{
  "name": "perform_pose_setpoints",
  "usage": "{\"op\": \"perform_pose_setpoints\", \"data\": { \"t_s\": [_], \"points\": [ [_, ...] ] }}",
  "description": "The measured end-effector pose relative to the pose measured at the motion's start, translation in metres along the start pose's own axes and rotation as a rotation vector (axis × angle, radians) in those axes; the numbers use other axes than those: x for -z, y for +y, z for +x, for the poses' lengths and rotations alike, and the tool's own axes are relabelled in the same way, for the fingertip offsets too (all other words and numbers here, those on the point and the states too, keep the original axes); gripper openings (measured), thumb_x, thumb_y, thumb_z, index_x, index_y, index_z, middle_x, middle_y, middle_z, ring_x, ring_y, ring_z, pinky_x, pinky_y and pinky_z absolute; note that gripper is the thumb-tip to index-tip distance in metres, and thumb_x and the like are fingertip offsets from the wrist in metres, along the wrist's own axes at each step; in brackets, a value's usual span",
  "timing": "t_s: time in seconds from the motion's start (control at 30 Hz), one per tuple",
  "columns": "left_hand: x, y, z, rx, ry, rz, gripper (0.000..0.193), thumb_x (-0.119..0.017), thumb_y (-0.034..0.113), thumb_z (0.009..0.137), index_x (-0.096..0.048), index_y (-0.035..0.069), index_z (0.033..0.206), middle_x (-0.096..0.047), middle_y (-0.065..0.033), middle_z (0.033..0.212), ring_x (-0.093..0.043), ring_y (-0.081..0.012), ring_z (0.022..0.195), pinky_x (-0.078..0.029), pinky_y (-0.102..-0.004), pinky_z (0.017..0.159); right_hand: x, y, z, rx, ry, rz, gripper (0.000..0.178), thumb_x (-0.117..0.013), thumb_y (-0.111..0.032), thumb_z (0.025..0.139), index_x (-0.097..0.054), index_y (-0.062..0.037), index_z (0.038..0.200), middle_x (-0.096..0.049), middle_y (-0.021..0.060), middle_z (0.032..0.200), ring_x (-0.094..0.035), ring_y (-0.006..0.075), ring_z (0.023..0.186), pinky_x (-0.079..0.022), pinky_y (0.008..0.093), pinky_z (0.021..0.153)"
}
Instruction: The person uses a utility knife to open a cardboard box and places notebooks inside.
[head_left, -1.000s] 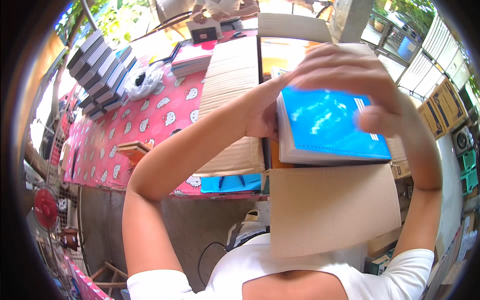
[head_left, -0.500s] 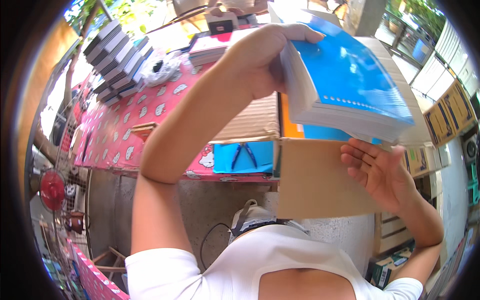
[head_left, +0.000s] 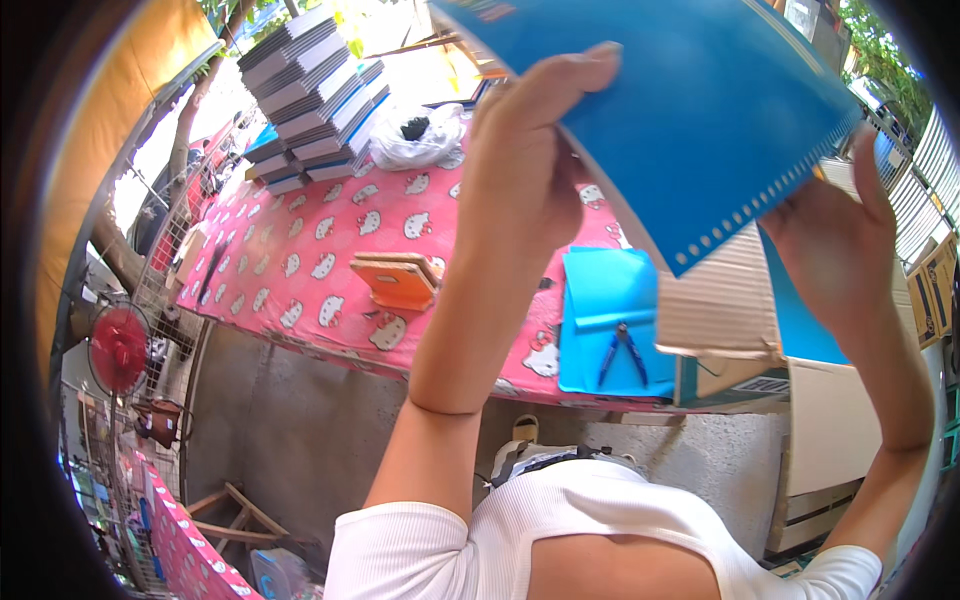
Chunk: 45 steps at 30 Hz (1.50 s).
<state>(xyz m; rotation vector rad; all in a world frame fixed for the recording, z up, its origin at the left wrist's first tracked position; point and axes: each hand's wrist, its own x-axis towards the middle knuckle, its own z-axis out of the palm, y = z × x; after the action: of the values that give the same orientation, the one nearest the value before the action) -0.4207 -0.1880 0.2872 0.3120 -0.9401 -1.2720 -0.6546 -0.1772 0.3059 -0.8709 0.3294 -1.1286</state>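
Note:
A thick stack of blue-covered sheets (head_left: pixel 680 130) with a row of punched holes is lifted in front of me. My left hand (head_left: pixel 540 140) grips its left side, thumb on top and fingers beneath. My right hand (head_left: pixel 835 250) is at the punched right edge, thumb up and fingers tucked under the stack, partly hidden. Below stands a cardboard box (head_left: pixel 835 425) with its flaps spread; some blue shows inside it. Beside the box, blue sheets (head_left: pixel 605 290) lie on the table under small dark-blue pliers (head_left: pixel 623 352).
The pink patterned tablecloth (head_left: pixel 290 265) covers the table. On it are an orange wallet-like case (head_left: pixel 398 280), a plastic bag (head_left: pixel 415 140) and tall stacks of notebooks (head_left: pixel 310 100). A red fan (head_left: pixel 120 350) stands at left, and another carton (head_left: pixel 930 290) at far right.
The view has swung left. The blue stack has turned and come closer, its punched edge now toward my right hand. That hand has risen from below the stack to its edge.

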Motion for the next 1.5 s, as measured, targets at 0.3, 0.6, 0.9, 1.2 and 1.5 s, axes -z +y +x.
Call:
{"op": "perform_pose_setpoints", "data": {
  "t_s": [0.3, 0.6, 0.9, 1.2, 1.5],
  "points": [
    [0.113, 0.069, 0.035, -0.403, 0.189, -0.043, 0.021, -0.064, 0.012, 0.083, -0.060, -0.002, 0.098, -0.065, -0.0072, 0.093, -0.064, -0.0125, 0.083, -0.050, -0.0238, 0.075, -0.095, 0.083, 0.163, -0.075, -0.115, -0.115, 0.047, -0.059, -0.041, 0.087, -0.053, -0.0021, 0.113, -0.057, 0.0063, 0.100, -0.058, 0.0224, 0.092, -0.051, 0.0409, 0.078],
    [0.321, 0.090, 0.028, -0.328, -0.286, -0.245, 0.070, -0.055, 0.056, 0.083, -0.044, 0.003, 0.127, -0.052, -0.0136, 0.123, -0.053, -0.0215, 0.109, -0.043, -0.0376, 0.094, -0.118, 0.151, 0.281, 0.102, -0.500, -0.026, 0.042, -0.058, -0.039, 0.086, -0.057, -0.0012, 0.106, -0.061, 0.0110, 0.088, -0.062, 0.0223, 0.081, -0.051, 0.0368, 0.073],
    [0.359, 0.028, 0.018, 0.526, 0.414, -0.002, 0.084, -0.037, 0.080, 0.076, -0.044, 0.014, 0.127, -0.052, -0.0115, 0.111, -0.053, -0.0293, 0.100, -0.046, -0.0474, 0.081, 0.016, 0.231, 0.387, -0.651, -0.314, -0.783, 0.049, -0.071, -0.013, 0.073, -0.055, -0.0001, 0.119, -0.062, 0.0115, 0.108, -0.063, 0.0188, 0.093, -0.051, 0.0311, 0.080],
    [0.367, -0.055, 0.055, 0.393, 0.474, -0.236, 0.072, -0.063, 0.051, 0.081, -0.035, 0.007, 0.131, -0.047, -0.0102, 0.117, -0.046, -0.0270, 0.111, -0.040, -0.0489, 0.098, 0.069, 0.250, 0.507, -1.059, -0.507, -0.996, 0.062, -0.069, -0.012, 0.074, -0.046, -0.0074, 0.131, -0.055, 0.0131, 0.119, -0.057, 0.0246, 0.106, -0.047, 0.0411, 0.090],
    [0.408, -0.130, 0.071, 0.733, 0.994, -0.283, 0.044, -0.058, 0.015, 0.090, -0.038, 0.008, 0.128, -0.044, -0.0120, 0.125, -0.045, -0.0304, 0.115, -0.034, -0.0586, 0.102, 0.124, 0.376, 0.558, -0.965, -0.895, -1.861, 0.068, -0.078, -0.035, 0.066, -0.056, 0.0007, 0.119, -0.061, 0.0171, 0.113, -0.061, 0.0294, 0.099, -0.050, 0.0415, 0.081]
  ]
}}
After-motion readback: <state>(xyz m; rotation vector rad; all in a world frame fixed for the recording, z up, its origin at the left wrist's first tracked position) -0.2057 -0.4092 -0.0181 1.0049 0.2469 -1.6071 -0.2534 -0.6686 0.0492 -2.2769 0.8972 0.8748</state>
